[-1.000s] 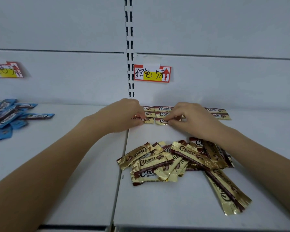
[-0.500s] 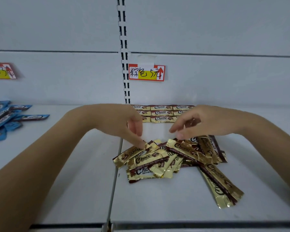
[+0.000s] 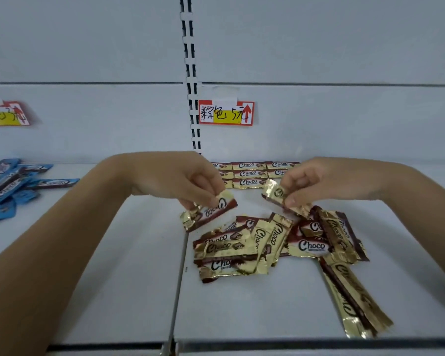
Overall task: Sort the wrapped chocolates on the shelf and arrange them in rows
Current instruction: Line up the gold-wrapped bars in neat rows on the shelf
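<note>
You had a piece in each hand. Your left hand [image 3: 180, 181] pinched a gold chocolate [image 3: 211, 210] by its upper edge between thumb and fingertips, so that grip was grasping the wrapper. The piece hung tilted just above the shelf [image 3: 242, 312], beside the pile [image 3: 265, 242]. Your right hand [image 3: 308, 181] pinched a second chocolate [image 3: 275, 192] near its middle, that grip likewise closed on its piece. Its lower end reached the pile's far edge, and I could not tell whether it touched. The rows [image 3: 252, 173] lay flat against the back wall under the price tag [image 3: 226, 113], three deep where visible and partly hidden by both hands. A long bar [image 3: 352, 299] lay toward the front right, and the blue chocolates [image 3: 8, 183] were well apart at the left.

My reading was that the step in hand was carrying both pieces back to the front row. To do it well, you needed to turn each wrapper so its lettering read the same way as the laid ones. Then you had to lower it flat and butt its end against its neighbour without nudging the pieces already set. The foil looked slippery, so an edge pinch could let a piece swing, and sliding it in flat seemed safer than dropping it. Lifting the right piece clear first would have kept the pile from dragging along.
</note>
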A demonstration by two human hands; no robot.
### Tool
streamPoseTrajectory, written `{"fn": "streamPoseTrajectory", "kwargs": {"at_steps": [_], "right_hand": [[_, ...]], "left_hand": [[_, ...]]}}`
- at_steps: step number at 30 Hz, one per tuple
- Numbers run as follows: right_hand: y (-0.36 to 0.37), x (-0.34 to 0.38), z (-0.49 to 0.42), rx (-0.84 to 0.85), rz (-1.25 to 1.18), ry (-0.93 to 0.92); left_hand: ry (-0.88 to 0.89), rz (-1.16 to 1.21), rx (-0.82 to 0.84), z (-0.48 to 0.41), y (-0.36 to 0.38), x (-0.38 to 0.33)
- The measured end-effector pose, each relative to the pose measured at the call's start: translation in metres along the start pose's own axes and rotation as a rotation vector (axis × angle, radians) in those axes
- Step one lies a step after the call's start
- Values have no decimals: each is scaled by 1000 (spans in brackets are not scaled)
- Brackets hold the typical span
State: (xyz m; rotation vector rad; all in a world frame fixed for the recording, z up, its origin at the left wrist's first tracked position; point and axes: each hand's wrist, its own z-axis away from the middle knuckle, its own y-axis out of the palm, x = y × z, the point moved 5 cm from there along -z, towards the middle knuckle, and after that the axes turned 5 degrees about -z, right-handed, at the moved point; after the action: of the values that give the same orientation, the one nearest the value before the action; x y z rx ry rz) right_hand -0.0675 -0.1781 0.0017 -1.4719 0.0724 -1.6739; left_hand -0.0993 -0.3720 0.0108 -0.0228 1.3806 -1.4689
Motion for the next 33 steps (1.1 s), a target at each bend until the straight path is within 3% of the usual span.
{"fn": "streamPoseTrajectory", "kwargs": {"at_steps": [7, 12, 17, 25, 29, 33], "right_hand": [[-12, 2, -3, -148, -432, -92], [-19, 3, -4, -239, -525, -125], [-24, 3, -3, -332, -552, -165], [-46, -9, 8, -436, -422, -16], [-77, -23, 30, -558, -108, 96], [-86, -46, 43, -466, 111, 239]], "left_hand": [[65, 235, -294, -6, -13, 1], [115, 497, -588, -13, -18, 2], [154, 602, -672, -12, -19, -1], [98, 494, -780, -27, -13, -3], [110, 252, -632, -53, -6, -25], [196, 29, -592, -82, 9, -51]]}}
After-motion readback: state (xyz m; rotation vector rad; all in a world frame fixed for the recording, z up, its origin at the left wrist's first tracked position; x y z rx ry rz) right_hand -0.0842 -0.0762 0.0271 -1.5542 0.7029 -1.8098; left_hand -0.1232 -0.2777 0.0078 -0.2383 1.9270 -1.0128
